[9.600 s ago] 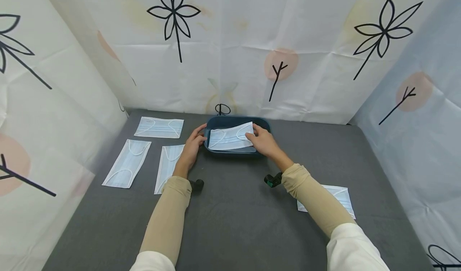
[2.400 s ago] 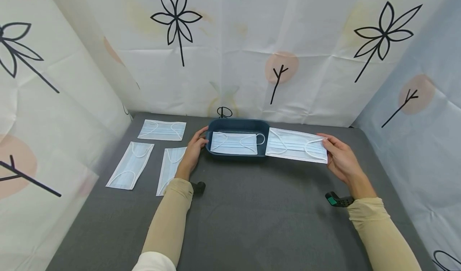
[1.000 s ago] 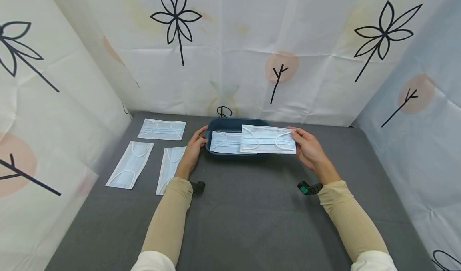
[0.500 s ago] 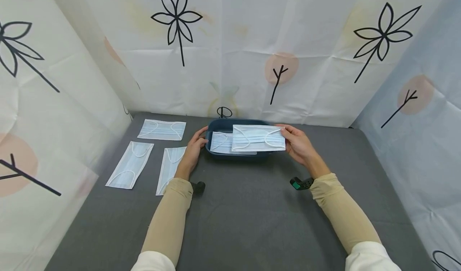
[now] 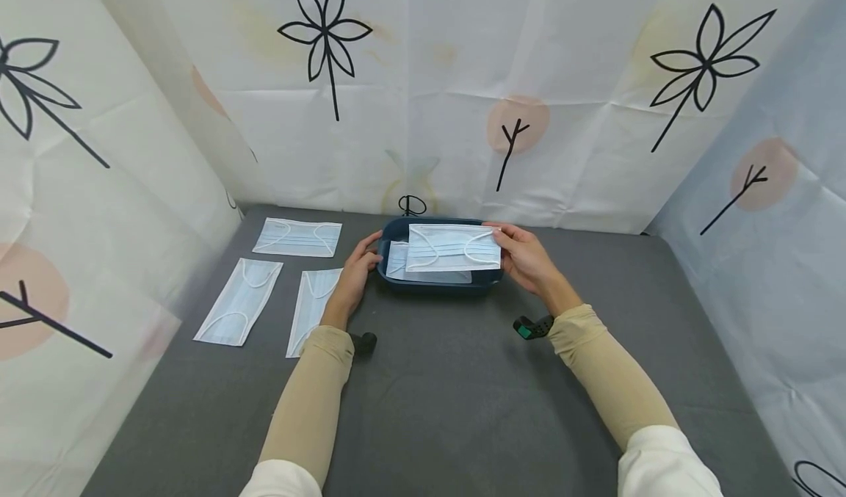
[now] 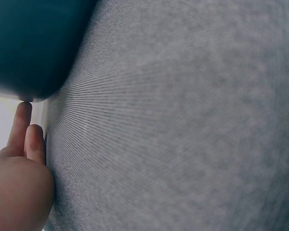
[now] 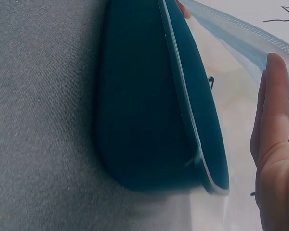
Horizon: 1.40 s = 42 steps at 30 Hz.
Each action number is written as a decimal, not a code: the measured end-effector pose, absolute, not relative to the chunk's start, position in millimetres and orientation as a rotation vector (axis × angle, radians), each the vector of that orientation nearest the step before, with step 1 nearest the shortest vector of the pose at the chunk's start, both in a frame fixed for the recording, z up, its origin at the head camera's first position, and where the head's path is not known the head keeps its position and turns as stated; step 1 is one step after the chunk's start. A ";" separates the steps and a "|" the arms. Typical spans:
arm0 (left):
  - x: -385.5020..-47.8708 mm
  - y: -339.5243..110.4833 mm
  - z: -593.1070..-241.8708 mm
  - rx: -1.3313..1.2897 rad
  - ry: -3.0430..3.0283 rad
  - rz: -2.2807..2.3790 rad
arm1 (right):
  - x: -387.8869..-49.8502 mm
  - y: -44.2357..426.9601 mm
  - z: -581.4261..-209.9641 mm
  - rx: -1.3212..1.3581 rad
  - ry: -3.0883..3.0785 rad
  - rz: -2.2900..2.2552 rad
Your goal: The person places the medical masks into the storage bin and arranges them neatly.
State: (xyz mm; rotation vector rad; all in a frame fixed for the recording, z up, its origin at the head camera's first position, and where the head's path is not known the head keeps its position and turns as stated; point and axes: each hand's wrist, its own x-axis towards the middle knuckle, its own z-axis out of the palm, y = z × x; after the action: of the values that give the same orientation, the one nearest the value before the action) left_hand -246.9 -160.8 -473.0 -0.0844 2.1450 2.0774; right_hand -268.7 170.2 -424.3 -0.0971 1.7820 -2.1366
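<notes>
A pleated light-blue face mask [image 5: 453, 248] hangs level above the dark blue bin [image 5: 436, 288] in the head view. My right hand [image 5: 526, 262] pinches its right end, thumb on top and fingers beneath. Below it, another face mask [image 5: 395, 256] lies in the bin, partly covered. At the bin's left end, my left hand [image 5: 350, 280] touches the wall with extended fingers. The left wrist view shows straight fingers [image 6: 23, 120] against the bin [image 6: 33, 43]. In the right wrist view, the held mask [image 7: 241, 33] slopes above the bin's rim [image 7: 180, 72].
Three more masks lie on the grey table [image 5: 436, 409] at the left: one at the back [image 5: 297, 238], one slanted [image 5: 239, 302], and one [image 5: 313, 313] partly behind my left hand. A patterned white curtain [image 5: 423, 115] surrounds the table's back and sides.
The mask at the table's right front has been picked up. My right hand has carried a mask leftward from beside the bin to above it. The left hand has stayed at the bin's end.
</notes>
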 end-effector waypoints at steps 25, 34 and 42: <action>-245.0 -162.3 -471.1 -0.065 2.153 2.075 | -286.5 120.0 -433.2 -0.071 1.803 -2.073; -244.6 -161.1 -473.0 -0.061 2.148 2.085 | -288.6 109.4 -438.2 -0.036 1.814 -2.030; -245.1 -160.8 -472.4 -0.060 2.137 2.102 | -290.8 107.4 -439.1 -0.039 1.898 -1.977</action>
State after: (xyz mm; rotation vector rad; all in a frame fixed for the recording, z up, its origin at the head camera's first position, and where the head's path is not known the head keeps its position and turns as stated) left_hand -245.1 -160.8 -472.4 -0.0596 2.1375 2.1020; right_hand -290.8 107.4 -439.1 -0.0392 1.8981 -1.9767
